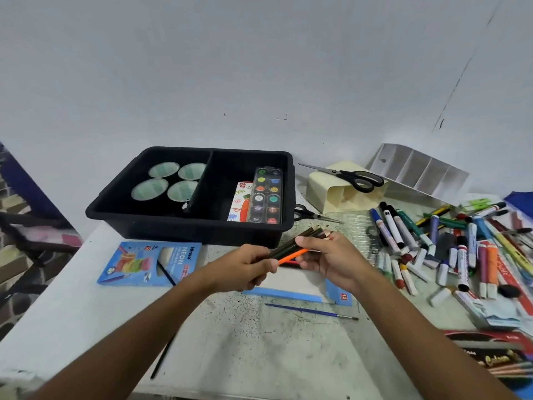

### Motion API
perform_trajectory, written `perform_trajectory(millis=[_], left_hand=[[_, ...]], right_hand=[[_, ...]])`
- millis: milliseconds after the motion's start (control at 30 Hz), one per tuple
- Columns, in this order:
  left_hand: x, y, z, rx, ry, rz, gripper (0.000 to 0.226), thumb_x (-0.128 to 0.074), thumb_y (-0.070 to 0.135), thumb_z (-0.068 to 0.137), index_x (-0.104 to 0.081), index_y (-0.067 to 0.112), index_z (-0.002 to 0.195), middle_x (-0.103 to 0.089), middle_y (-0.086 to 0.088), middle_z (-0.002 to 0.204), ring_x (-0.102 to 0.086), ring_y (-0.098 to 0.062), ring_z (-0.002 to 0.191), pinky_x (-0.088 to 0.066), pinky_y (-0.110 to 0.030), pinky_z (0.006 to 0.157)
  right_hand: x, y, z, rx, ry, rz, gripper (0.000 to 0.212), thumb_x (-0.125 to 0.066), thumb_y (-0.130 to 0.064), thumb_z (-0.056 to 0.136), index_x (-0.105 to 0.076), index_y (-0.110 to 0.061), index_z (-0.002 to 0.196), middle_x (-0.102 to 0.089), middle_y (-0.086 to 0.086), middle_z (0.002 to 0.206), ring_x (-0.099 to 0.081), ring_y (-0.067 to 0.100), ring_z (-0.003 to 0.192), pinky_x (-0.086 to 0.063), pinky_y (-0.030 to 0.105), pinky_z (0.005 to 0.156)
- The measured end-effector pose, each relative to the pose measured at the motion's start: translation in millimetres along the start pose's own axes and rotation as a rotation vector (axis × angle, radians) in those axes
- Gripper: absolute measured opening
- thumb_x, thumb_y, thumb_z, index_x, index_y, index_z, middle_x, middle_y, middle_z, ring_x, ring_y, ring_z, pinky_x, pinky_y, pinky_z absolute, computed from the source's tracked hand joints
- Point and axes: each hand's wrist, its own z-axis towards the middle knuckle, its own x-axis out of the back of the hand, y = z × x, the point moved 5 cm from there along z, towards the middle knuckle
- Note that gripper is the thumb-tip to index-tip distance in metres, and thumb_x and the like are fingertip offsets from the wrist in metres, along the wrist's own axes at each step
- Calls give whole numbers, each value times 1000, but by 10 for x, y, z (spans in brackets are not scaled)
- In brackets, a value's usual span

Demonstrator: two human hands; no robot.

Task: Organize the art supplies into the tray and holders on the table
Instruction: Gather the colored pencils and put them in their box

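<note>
Both forearms reaching in from 6 o'clock, meeting over mid-table. Left hand [248, 265] and right hand [331, 259] both curled round one bundle of pencils [297, 246], mostly dark with one orange, held just above the table [86, 313] at 6 o'clock of the tray [184, 226]. Exact pencil count hard to tell.

Black tray at 11 o'clock of the hands, split into two compartments. Left compartment: four round lidded cups [170, 180] in a two-by-two cluster. Right compartment: one paint palette [266, 194] of round colour pans, lying along the right wall, touching one small printed card [240, 202] on its left.

Cream holder [334, 194] tipped on its side at 1 o'clock, one pair of black scissors [354, 176] resting on top. Second pair of scissors [311, 213] flat on the table between tray and holder. White divided organizer [418, 171] leaning behind at 2 o'clock, compartments bare.

Loose heap of markers [432, 243] and paint tubes at 3 o'clock, too many and too tangled to count.

Blue pencil box [150, 262] lying at 9 o'clock, just beside the tray's front wall. One blue brush [311, 311] at 5 o'clock, two black brushes [163, 356] at 7 and 9 o'clock.
</note>
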Motion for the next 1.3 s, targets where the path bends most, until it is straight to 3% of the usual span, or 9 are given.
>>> perform_trajectory(millis=[167, 300, 400, 500, 600, 667, 900, 1033, 1300], left_hand=[[81, -79, -12, 40, -73, -11, 22, -52, 28, 100, -61, 7, 98, -58, 3, 63, -47, -8, 47, -39, -21, 44], [143, -142, -23, 97, -136, 2, 20, -56, 25, 98, -66, 7, 95, -63, -2, 67, -49, -10, 49, -39, -21, 45], [102, -95, 6, 119, -257, 63, 18, -58, 23, 97, -69, 9, 92, -67, -3, 71, -52, -11, 50, -40, -20, 45], [21, -4, 73, 119, -365, 102, 19, -60, 21, 96, -68, 10, 84, -70, -5, 75, -51, -12, 49, -38, -21, 46], [18, 24, 96, 135, -405, 83, 17, -62, 19, 95, -69, 8, 85, -71, -8, 78, -51, -15, 50, -36, -22, 46], [35, -1, 94, 145, -410, 67, 17, -63, 21, 94, -70, 6, 89, -72, -8, 80, -52, -15, 51, -38, -21, 46], [348, -285, 48, 95, -65, -33, 40, -59, 51, 89, -68, 16, 107, -72, -6, 92, -70, -20, 74, -55, -27, 59], [494, -589, -43, 133, 293, 36, 16, -60, 33, 94, -64, 17, 92, -69, -2, 72, -62, -14, 60, -51, -26, 50], [235, -746, 52, 303, 486, 130, 32, -83, 20, 75, -54, 18, 88, -67, -1, 71, -66, -17, 62, -54, -29, 51]], right_hand=[[85, -26, 12, -13, 90, -189, 39, -79, -34, 69, -69, -4, 91, -72, 18, 85, -70, 23, 67, -55, 26, 56], [218, -490, -53, 398, 287, -648, 19, -75, -29, 81, -74, -18, 97, -74, -2, 93, -69, 12, 90, -53, 29, 83], [-157, -563, -20, 361, -155, -983, 17, -73, -29, 85, -74, -27, 101, -73, -10, 96, -67, 2, 89, -53, 26, 85], [-406, -257, 88, -60, -566, -1261, 24, -70, -30, 88, -75, -12, 103, -74, 2, 98, -68, 10, 84, -54, 28, 83], [-440, 79, 89, -545, -773, -986, 17, -64, -8, 92, -67, 6, 101, -71, 19, 97, -71, 25, 83, -56, 36, 84], [-426, 175, 112, -636, -841, -893, 11, -59, -1, 93, -66, 5, 99, -73, 17, 92, -72, 25, 80, -57, 37, 82], [-224, 168, 181, -687, -878, -824, 13, -56, -2, 95, -66, 3, 101, -73, 16, 91, -73, 26, 81, -60, 33, 72], [34, 125, 208, -691, -825, -760, 15, -54, -2, 95, -68, 1, 100, -73, 18, 94, -73, 28, 84, -59, 34, 72], [-37, 154, 271, -570, -821, -574, 18, -52, 1, 96, -64, 6, 107, -72, 21, 97, -72, 30, 88, -59, 39, 81]])
